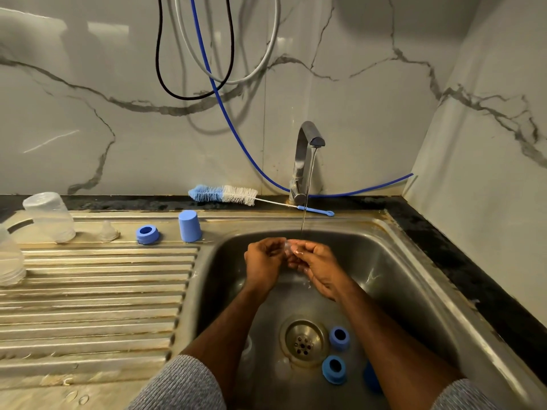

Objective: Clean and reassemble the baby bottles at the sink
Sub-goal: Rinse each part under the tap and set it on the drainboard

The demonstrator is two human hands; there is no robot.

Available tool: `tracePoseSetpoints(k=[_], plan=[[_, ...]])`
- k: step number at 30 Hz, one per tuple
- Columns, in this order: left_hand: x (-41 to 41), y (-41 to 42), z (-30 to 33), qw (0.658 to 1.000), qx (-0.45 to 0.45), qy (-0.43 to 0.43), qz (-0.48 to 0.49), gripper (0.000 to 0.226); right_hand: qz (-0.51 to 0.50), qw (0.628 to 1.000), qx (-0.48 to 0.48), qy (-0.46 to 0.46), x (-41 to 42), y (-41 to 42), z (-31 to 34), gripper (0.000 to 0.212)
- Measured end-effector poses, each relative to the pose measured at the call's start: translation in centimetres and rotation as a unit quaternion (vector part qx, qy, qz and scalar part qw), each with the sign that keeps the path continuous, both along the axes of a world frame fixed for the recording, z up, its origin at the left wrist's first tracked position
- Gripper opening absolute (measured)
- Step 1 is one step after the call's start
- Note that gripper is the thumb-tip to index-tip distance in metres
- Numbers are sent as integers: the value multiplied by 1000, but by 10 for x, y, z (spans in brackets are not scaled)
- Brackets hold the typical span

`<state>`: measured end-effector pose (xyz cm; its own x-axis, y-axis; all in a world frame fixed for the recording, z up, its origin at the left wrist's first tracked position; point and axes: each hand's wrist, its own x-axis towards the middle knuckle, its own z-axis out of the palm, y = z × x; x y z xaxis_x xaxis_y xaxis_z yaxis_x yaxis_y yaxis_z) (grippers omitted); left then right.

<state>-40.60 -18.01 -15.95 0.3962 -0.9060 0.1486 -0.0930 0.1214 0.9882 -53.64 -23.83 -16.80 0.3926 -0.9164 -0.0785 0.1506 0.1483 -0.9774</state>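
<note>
My left hand (262, 261) and my right hand (318, 267) meet over the sink basin (393, 279), both pinching a small clear teat (288, 247) under the water running from the tap (307, 149). On the basin floor lie two blue collar rings (339, 338) (334, 369) beside the drain (304, 340), and a clear bottle (247, 355) shows partly behind my left forearm. On the drainboard stand an upturned clear bottle (50, 217), a clear teat (108, 231), a blue ring (147, 234) and a blue cap (189, 225).
A blue and white bottle brush (233, 196) lies on the dark ledge behind the sink. Another clear bottle (9, 258) stands at the drainboard's left edge. Hoses and a blue tube (225, 113) hang down the marble wall. A further blue piece (371, 377) peeks from under my right forearm.
</note>
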Motion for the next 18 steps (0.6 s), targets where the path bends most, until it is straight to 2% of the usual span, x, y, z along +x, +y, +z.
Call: tracePoseSetpoints(k=[3, 6, 8, 10, 12, 15, 18], plan=[[-2, 1, 1, 999, -8, -51, -16, 24, -50, 998, -12, 31, 1, 1, -1, 14], [-8, 3, 1, 999, 1, -44, -31, 31, -83, 995, -7, 61, -1, 1, -1, 20], [-8, 2, -1, 999, 9, -34, -28, 40, -65, 994, -21, 87, -4, 1, 4, 20], [-7, 1, -1, 999, 18, -40, -18, 45, -29, 987, -57, 150, -7, 2, 11, 19], [-6, -1, -2, 997, 24, -70, -10, 48, 8, 965, -120, 235, -10, 1, 15, 31], [-7, -1, -5, 994, 33, -109, -2, 49, 19, 904, -239, 353, -10, 3, 15, 47], [-5, -1, -5, 995, 43, -86, 1, 46, -7, 883, -279, 376, -9, 3, 13, 38]])
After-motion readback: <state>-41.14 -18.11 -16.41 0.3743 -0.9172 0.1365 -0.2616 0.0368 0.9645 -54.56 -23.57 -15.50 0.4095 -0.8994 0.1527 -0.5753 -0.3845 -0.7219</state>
